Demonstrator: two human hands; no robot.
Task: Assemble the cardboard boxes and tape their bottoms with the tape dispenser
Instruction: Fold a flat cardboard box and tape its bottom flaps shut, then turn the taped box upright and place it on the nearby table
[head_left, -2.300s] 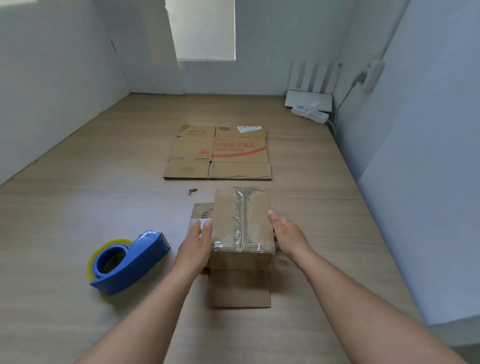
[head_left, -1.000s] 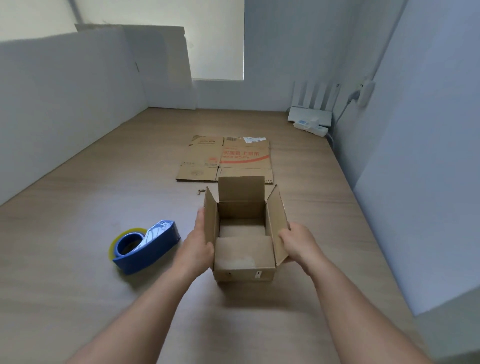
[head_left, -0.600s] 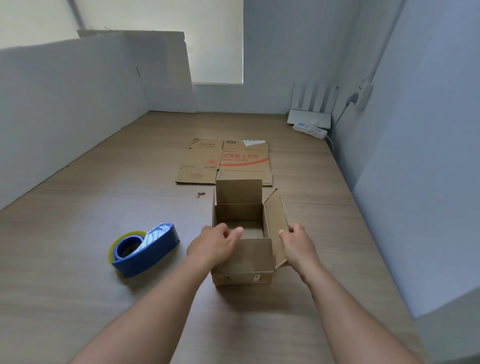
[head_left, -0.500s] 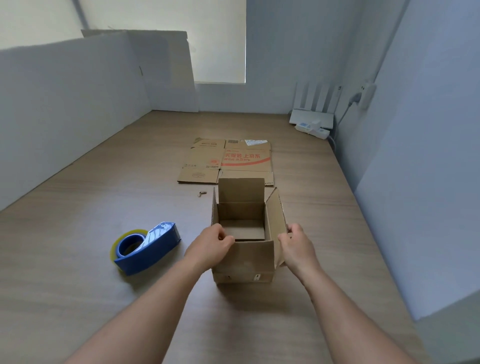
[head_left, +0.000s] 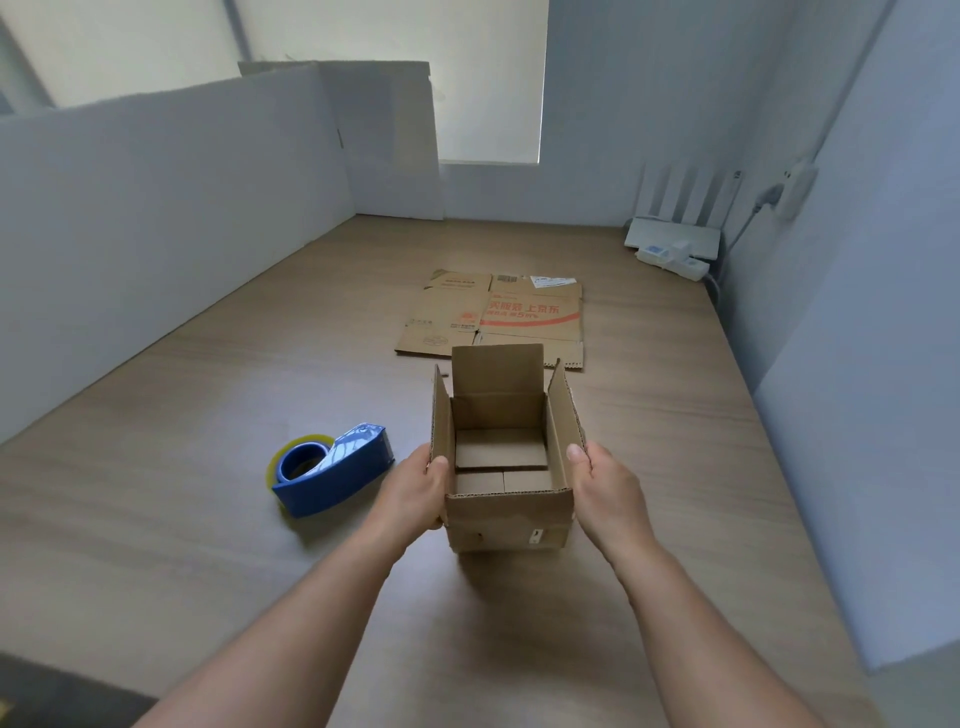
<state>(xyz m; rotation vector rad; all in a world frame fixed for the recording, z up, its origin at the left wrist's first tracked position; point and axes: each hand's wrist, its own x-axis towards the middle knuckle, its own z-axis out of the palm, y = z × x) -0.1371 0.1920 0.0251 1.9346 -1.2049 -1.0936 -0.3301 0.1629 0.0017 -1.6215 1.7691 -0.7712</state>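
While the left hand (head_left: 415, 488) and right hand (head_left: 608, 491) are clasping the upright box (head_left: 506, 512) between them, its top flaps are standing open.
Thumbs are pressing the side flaps; squeezing evenly is advisable, so the closed bottom is seating flat on the desk (head_left: 675, 415). The tape dispenser (head_left: 332, 467) is lying just left of the left hand, the flattened cardboard (head_left: 493, 317) beyond both hands.

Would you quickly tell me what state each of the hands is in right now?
Left hand: holding the cardboard box by its left wall, thumb over the edge.
Right hand: holding the same box by its right wall.
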